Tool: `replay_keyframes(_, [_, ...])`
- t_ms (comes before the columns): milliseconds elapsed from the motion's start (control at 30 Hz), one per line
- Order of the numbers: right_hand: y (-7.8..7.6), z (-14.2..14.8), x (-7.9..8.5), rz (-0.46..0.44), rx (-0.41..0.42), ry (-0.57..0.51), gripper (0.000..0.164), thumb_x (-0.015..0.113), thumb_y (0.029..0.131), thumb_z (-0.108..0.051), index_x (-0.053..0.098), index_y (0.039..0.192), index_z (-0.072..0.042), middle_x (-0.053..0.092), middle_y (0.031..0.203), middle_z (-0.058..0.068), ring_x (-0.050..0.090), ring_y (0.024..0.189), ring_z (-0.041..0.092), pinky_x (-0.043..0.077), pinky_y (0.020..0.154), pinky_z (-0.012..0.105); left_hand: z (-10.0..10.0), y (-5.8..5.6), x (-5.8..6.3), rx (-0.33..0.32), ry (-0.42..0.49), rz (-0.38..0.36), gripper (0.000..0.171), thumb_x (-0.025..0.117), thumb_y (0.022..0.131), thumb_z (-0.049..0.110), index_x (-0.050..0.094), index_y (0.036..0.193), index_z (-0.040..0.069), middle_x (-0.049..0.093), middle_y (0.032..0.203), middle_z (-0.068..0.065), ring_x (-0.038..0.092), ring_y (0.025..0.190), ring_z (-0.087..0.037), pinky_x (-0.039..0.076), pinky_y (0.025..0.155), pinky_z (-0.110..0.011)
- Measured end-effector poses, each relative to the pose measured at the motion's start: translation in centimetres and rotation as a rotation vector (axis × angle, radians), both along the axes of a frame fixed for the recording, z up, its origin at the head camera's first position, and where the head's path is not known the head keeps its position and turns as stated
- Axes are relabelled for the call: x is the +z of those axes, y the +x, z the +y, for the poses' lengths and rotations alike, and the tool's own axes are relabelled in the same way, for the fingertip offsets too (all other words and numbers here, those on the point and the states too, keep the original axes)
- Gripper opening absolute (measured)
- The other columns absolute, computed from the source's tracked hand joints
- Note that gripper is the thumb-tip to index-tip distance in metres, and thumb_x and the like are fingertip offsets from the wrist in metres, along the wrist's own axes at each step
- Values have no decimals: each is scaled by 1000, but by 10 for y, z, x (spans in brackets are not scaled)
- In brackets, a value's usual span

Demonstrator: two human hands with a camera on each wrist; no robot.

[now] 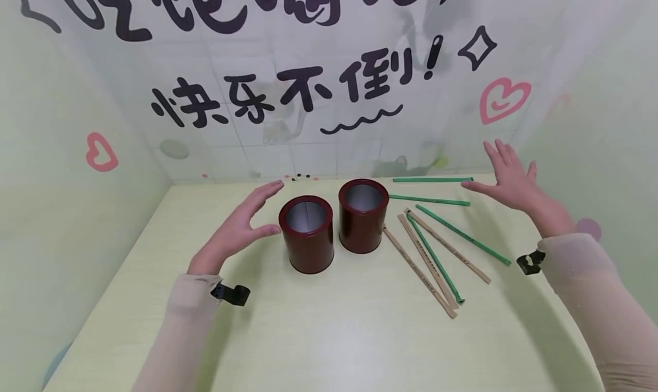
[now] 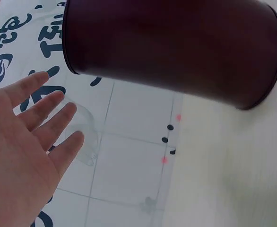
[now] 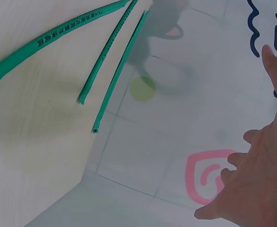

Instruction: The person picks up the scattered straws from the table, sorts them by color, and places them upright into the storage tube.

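Two dark red cylindrical cans stand upright with open tops, the left can point(image 1: 310, 252) a little nearer than the right can point(image 1: 362, 232). My left hand point(image 1: 233, 230) is beside the left can, fingers extended and thumb apart, holding nothing. In the left wrist view a dark red can point(image 2: 171, 47) is close to that hand point(image 2: 22, 156). Over the far right of the table hovers my right hand point(image 1: 516, 187), fingers spread. Slim wrapped sticks, some green point(image 1: 462, 235) and some tan point(image 1: 421, 275), lie nearest to it. Green sticks point(image 3: 58, 34) also appear in the right wrist view.
The pale table point(image 1: 329, 335) meets a white back wall covering point(image 1: 288, 163) with large black writing. Pale green sides rise at left and right. Two green sticks point(image 1: 430, 180) lie along the table's back edge, right of the cans.
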State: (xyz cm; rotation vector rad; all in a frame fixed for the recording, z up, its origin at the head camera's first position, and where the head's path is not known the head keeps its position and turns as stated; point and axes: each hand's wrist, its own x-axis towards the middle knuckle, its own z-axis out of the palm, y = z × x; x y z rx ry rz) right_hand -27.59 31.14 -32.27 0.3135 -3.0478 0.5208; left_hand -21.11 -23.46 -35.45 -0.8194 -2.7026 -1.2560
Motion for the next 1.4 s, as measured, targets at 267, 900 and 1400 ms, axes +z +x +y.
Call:
replay_keyframes(267, [-2,0,4,-34,59,-109,103,63,93,-49,-2,160,-3,2,164,30,5,151,51,11,114,76,5,3,-8,-38,145,-88,82,76,88,17,31,156,12,30,161,-13,30,149,-36,24,123,-55])
replay_keyframes(900, [17,13,-21,-127,91,-224,96,66,94,-39,9,158,3,18,160,32,26,141,56,28,108,72,25,7,-24,22,156,-151,89,83,81,13,32,155,11,36,159,-11,34,147,-33,31,121,-53])
replay_keyframes(1400, [25,22,-37,-194,78,-300,88,62,98,-37,10,158,2,19,159,33,26,141,57,31,108,73,35,4,-24,126,75,-187,95,85,80,26,31,156,15,35,160,-10,40,144,-33,39,117,-50])
